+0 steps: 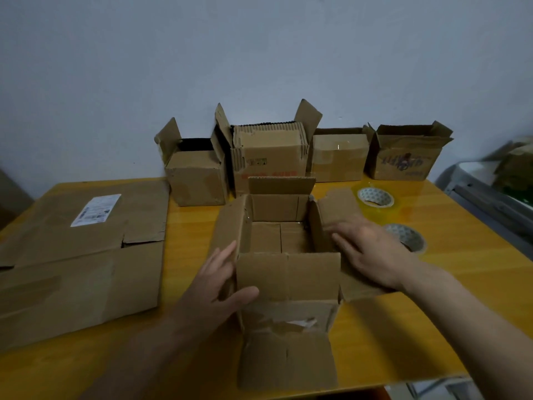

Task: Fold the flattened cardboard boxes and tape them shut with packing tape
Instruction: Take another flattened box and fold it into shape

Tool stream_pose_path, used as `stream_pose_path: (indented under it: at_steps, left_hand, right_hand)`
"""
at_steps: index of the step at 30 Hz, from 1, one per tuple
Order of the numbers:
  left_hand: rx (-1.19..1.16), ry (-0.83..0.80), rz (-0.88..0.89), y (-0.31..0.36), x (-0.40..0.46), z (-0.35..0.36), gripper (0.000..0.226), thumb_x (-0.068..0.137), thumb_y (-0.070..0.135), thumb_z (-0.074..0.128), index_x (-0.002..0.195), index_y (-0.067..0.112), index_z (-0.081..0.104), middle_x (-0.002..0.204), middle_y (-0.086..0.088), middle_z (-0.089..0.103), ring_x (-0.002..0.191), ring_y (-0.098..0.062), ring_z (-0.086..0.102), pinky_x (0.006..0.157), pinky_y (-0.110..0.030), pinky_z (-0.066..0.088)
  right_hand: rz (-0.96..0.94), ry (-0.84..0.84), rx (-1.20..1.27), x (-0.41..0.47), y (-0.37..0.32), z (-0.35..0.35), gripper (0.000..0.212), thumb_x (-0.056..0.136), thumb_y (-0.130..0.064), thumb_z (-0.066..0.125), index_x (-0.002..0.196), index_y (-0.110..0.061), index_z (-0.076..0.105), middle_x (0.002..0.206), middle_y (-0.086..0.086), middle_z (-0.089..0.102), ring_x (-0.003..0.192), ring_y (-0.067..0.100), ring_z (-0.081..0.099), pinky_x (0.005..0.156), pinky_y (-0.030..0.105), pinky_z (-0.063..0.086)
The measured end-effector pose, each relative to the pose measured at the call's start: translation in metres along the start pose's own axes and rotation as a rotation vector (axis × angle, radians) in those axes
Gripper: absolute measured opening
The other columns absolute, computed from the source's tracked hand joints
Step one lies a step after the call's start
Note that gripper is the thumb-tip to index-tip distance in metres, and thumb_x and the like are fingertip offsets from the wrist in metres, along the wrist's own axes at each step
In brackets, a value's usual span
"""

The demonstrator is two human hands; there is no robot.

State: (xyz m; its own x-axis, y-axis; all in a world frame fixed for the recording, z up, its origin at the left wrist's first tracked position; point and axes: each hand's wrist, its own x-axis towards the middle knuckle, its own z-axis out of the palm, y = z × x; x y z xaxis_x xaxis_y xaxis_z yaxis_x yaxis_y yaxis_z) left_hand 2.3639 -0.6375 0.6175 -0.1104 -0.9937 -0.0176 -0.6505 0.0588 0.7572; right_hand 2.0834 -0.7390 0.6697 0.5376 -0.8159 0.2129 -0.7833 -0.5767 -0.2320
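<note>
Cardboard box (288,272) open | between left hand (215,280) | right hand (367,252)

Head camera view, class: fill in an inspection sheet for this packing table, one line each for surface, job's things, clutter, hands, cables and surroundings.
Surface: glossy yellow table.
Job's things: open box in the middle, all four top flaps up or splayed; four open boxes in a row at the wall; flattened cardboard lying at the left; two tape rolls right of the open box.
Clutter: nothing seen.
Hands: left hand open, against the box's left side; right hand open, flat on the right flap.
Cables: nothing seen.
Surroundings: plain pale wall behind; blurred items beyond the right edge, not identifiable.
</note>
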Motion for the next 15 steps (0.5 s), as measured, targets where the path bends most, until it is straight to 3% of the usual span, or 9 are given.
stream_pose_path:
  at_steps: [2,4,6,8,9,10,11,13,15]
  left_hand:
    - [-0.024,0.112,0.006,0.001,-0.001,0.009,0.078,0.064,0.093,0.04,0.128,0.048,0.05,0.157,0.026,0.012,0.147,-0.006,0.011,0.115,-0.053,0.028]
    - [-0.058,0.202,0.024,0.006,-0.004,0.016,0.051,0.068,0.089,0.042,0.106,0.057,0.055,0.156,0.025,0.021,0.146,-0.008,0.018,0.112,-0.053,0.032]
    - [-0.036,0.313,0.019,0.008,-0.006,0.022,0.027,0.075,0.078,0.044,0.07,0.054,0.054,0.153,0.022,0.029,0.143,-0.011,0.026,0.109,-0.054,0.036]
    - [-0.032,0.389,-0.002,0.009,-0.005,0.026,0.036,0.078,0.07,0.043,0.062,0.039,0.049,0.149,0.021,0.035,0.141,-0.013,0.032,0.108,-0.053,0.038]
    - [-0.038,0.4,-0.012,0.012,-0.005,0.028,0.034,0.078,0.067,0.043,0.064,0.037,0.048,0.147,0.02,0.036,0.14,-0.014,0.033,0.108,-0.052,0.038]
    - [-0.035,0.414,-0.014,0.016,-0.006,0.029,0.026,0.08,0.063,0.045,0.072,0.039,0.05,0.146,0.018,0.037,0.139,-0.015,0.034,0.109,-0.049,0.038]
    - [-0.032,0.408,-0.028,0.017,-0.005,0.031,0.017,0.083,0.057,0.048,0.093,0.043,0.052,0.144,0.015,0.038,0.137,-0.016,0.036,0.108,-0.046,0.04]
    - [0.015,0.366,-0.023,0.017,-0.006,0.032,0.05,0.09,0.041,0.042,0.139,0.043,0.034,0.147,0.009,0.035,0.135,-0.016,0.035,0.109,-0.043,0.038]
    - [0.206,0.308,0.073,0.013,-0.006,0.03,0.063,0.083,0.04,0.025,0.146,0.043,0.024,0.156,0.011,0.024,0.145,-0.015,0.018,0.117,-0.048,0.024]
  right_hand:
    - [-0.05,-0.052,0.17,-0.02,-0.011,-0.004,0.058,0.097,-0.052,0.025,0.109,-0.015,0.068,0.114,0.001,0.066,0.113,0.011,0.054,0.099,0.021,0.038]
    - [-0.042,-0.112,0.333,-0.035,-0.015,-0.004,0.068,0.096,-0.056,0.02,0.102,-0.012,0.071,0.113,-0.003,0.067,0.118,-0.007,0.047,0.104,0.011,0.028]
    - [-0.019,-0.168,0.451,-0.042,-0.013,-0.001,0.054,0.097,-0.049,0.031,0.096,-0.016,0.073,0.116,-0.018,0.065,0.122,-0.019,0.036,0.108,0.008,0.021]
    - [0.029,-0.166,0.433,-0.042,-0.015,-0.002,0.033,0.094,-0.047,0.041,0.109,-0.034,0.067,0.127,-0.035,0.052,0.127,-0.016,0.032,0.107,0.008,0.02]
    - [0.05,-0.179,0.342,-0.04,-0.019,-0.001,0.036,0.093,-0.049,0.047,0.126,-0.037,0.056,0.136,-0.035,0.04,0.133,-0.01,0.027,0.108,0.01,0.018]
    - [0.068,-0.2,0.227,-0.039,-0.02,0.002,0.054,0.091,-0.054,0.05,0.14,-0.036,0.039,0.144,-0.029,0.029,0.139,-0.004,0.019,0.11,0.014,0.014]
    - [0.074,-0.227,0.122,-0.039,-0.022,0.006,0.07,0.087,-0.06,0.05,0.148,-0.035,0.024,0.151,-0.023,0.019,0.143,0.0,0.009,0.113,0.018,0.008]
    - [0.048,-0.265,0.036,-0.037,-0.023,0.014,0.082,0.083,-0.067,0.046,0.151,-0.037,0.012,0.158,-0.018,0.006,0.145,0.003,-0.004,0.116,0.026,-0.001]
    - [0.041,-0.289,0.083,-0.032,-0.023,0.015,0.08,0.081,-0.067,0.049,0.15,-0.039,0.017,0.159,-0.016,0.005,0.145,0.005,-0.008,0.118,0.031,-0.002]
